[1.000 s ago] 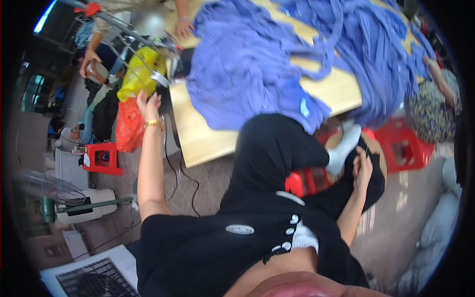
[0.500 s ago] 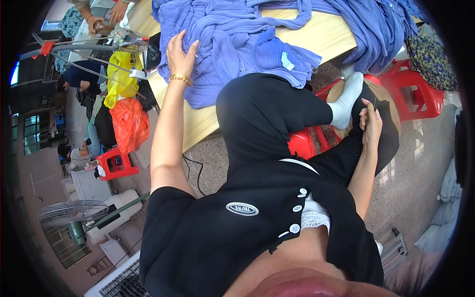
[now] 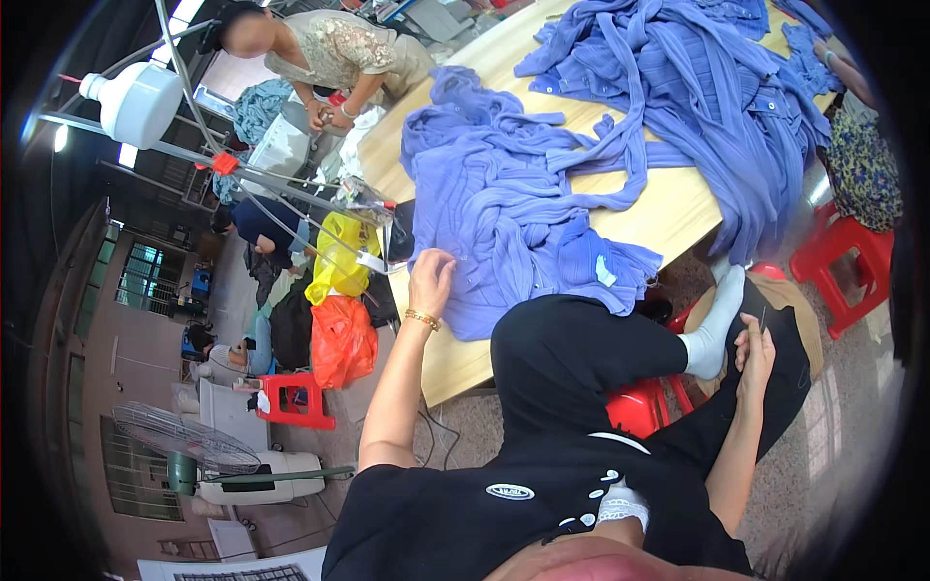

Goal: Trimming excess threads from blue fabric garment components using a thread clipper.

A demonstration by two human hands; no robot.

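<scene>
My left hand (image 3: 433,283) is at the near left edge of a blue-purple ribbed button-front garment (image 3: 494,228) lying on the wooden table. Its fingers curl toward the thumb; whatever may be between them is too small to make out. A pale label (image 3: 604,271) shows on the garment's near right part. Over my right thigh, my right hand (image 3: 753,360) pinches a thin needle (image 3: 762,318) that points up past the fingertips. My white-socked foot (image 3: 717,324) rests just left of that hand.
More blue-purple garments (image 3: 693,107) are heaped across the table (image 3: 465,373) and hang over its right edge. Left of it are a metal stand with a white lamp (image 3: 140,105), yellow (image 3: 341,257) and orange bags (image 3: 341,344), and a fan (image 3: 184,436). Co-workers (image 3: 334,53) are nearby.
The view has tilted up, so the table and garments sit lower and further right, and a co-worker shows more fully. My left fingers went from spread to curled. The right hand keeps its pinch.
</scene>
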